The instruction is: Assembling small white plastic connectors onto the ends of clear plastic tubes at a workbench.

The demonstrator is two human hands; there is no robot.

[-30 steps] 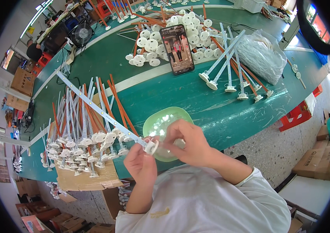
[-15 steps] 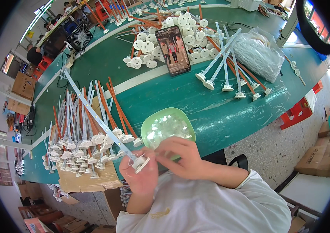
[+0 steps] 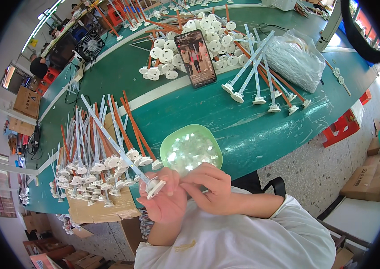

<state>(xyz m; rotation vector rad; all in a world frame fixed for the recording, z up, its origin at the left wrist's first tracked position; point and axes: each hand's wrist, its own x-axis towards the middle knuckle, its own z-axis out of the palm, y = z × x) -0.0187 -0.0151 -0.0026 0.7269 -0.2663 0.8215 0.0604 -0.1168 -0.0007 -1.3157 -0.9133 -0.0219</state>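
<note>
Two hands meet at white disc [image 3: 155,187] on long strip [image 3: 113,142]. Strip end gripped by left hand [image 3: 165,202]; right hand [image 3: 212,188] pinching, maybe tiny piece, hard to see. Green bowl [image 3: 191,150] close by: could be bumped, pieces spilled.

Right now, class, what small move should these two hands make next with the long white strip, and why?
Probably bring the right hand to the round white cap on the long white strip's end. The left hand holds that end; the right fingertips sit beside it, near the green bowl of small clear pieces.
</note>
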